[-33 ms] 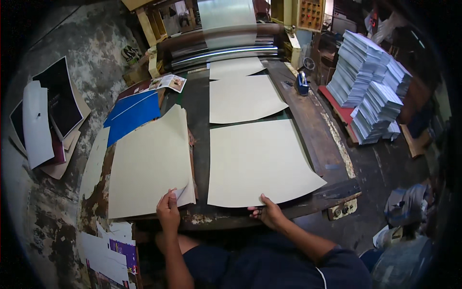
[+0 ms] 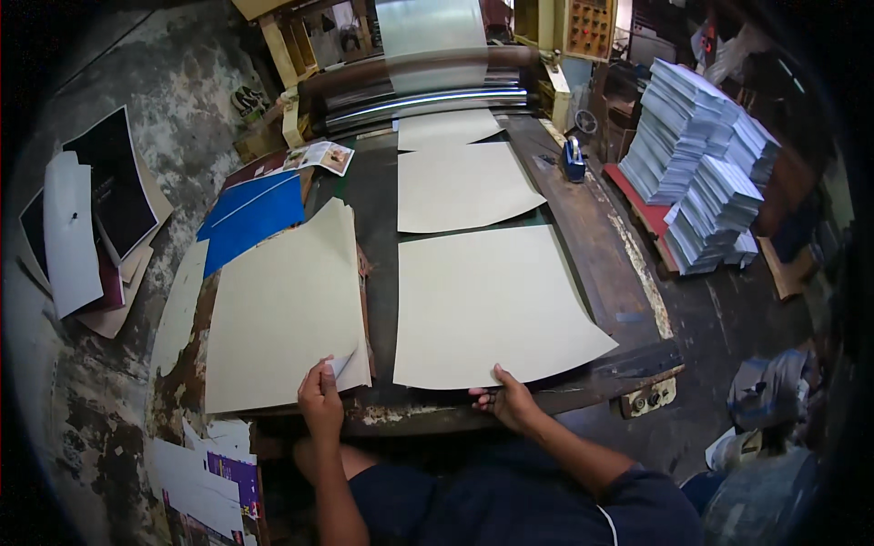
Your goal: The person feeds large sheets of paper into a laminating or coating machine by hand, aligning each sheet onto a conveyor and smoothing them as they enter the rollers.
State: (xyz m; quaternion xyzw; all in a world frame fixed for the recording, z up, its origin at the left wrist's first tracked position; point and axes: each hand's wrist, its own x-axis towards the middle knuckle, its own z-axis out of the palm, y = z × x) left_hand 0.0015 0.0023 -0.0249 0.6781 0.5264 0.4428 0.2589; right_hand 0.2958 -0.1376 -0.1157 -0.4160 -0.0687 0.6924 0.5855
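Observation:
A stack of large cream paper sheets lies on the left of the worktable. My left hand pinches the near right corner of its top sheet, which is curled up to show a paler underside. To the right, a single cream sheet lies on the machine's feed bed. My right hand grips its near edge, thumb on top and fingers beneath. Beyond it, another cream sheet and a third sheet run in a line toward shiny metal rollers.
A clear film hangs over the rollers. A blue tape dispenser stands on the bed's right side. Tall stacks of folded paper rise at the right. Blue sheets lie behind the left stack; large dark prints are at far left.

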